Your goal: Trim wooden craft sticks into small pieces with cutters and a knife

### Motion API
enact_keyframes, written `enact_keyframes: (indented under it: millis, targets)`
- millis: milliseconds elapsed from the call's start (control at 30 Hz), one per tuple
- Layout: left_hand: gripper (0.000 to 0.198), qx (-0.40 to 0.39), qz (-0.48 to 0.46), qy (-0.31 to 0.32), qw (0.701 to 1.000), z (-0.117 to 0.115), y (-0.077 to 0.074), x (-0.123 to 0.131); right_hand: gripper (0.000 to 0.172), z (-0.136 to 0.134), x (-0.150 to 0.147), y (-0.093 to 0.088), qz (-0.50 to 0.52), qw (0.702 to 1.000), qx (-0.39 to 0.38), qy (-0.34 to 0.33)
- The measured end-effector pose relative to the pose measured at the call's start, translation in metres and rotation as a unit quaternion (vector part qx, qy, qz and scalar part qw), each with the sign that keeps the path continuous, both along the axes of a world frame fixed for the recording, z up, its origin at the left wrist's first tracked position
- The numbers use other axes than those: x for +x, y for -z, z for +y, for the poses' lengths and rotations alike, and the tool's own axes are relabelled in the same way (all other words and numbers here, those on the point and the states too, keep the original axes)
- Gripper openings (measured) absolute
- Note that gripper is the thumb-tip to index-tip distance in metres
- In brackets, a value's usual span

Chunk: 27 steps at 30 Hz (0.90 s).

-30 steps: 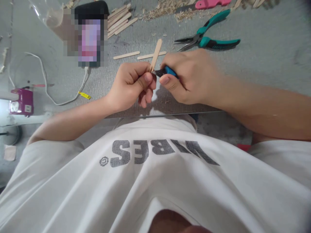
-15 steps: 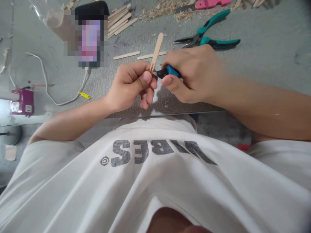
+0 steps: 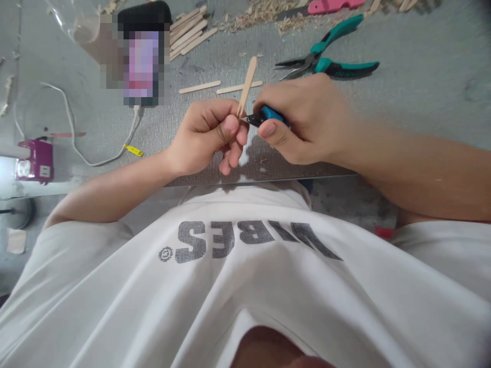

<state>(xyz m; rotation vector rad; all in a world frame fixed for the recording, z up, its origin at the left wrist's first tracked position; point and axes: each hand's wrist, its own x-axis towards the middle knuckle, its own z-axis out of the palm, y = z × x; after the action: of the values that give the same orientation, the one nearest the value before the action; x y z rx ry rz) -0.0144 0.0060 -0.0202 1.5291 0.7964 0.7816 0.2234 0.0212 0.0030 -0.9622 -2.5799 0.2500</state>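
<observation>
My left hand (image 3: 215,135) pinches the lower end of a wooden craft stick (image 3: 248,82) between thumb and fingers. The stick stands tilted up and away, with a narrow split or notch at its lower end. In my closed right hand (image 3: 307,120) is a small blue-handled cutter (image 3: 270,114) with a black head. Its pointed tip touches or nearly touches the stick's notched end, close to my left thumb. Most of the cutter's handle is hidden in my palm. Two slim stick pieces, one left (image 3: 200,87) and one right (image 3: 230,89), lie just beyond my hands.
Green-handled long-nose pliers (image 3: 326,61) lie open beyond my right hand. Farther back are wood shavings (image 3: 257,15), a pink-handled blade tool (image 3: 333,6) and a pile of craft sticks (image 3: 192,33). A phone (image 3: 142,66) with a white cable (image 3: 72,138) lies left, near a purple block (image 3: 40,161).
The cutter and my right hand have shifted very slightly right and down. The stick's upper end has dipped a little. Both hands keep their hold.
</observation>
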Motion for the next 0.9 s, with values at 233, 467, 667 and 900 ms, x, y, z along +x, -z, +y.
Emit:
enact_keyframes:
  millis: [233,467,667,900]
  targets:
    - [0.075,0.008,0.002,0.015,1.0,0.0018,-0.0025,-0.001,0.089,-0.0009,-0.0024,-0.0032,0.009,1.0,-0.012,-0.01]
    - [0.074,0.015,-0.004,0.006,1.0,0.0005,-0.0034,0.0,0.092,0.0012,0.0019,-0.0024,-0.038,0.999,0.029,-0.001]
    - [0.071,0.032,-0.004,0.015,0.999,0.0003,-0.0021,0.0039,0.103,0.0,0.0004,0.0029,-0.092,0.993,0.075,0.01]
    - [0.058,0.092,-0.015,-0.052,0.994,-0.0041,0.0028,0.0074,0.104,-0.0065,-0.005,0.0047,-0.1,0.994,0.04,0.035]
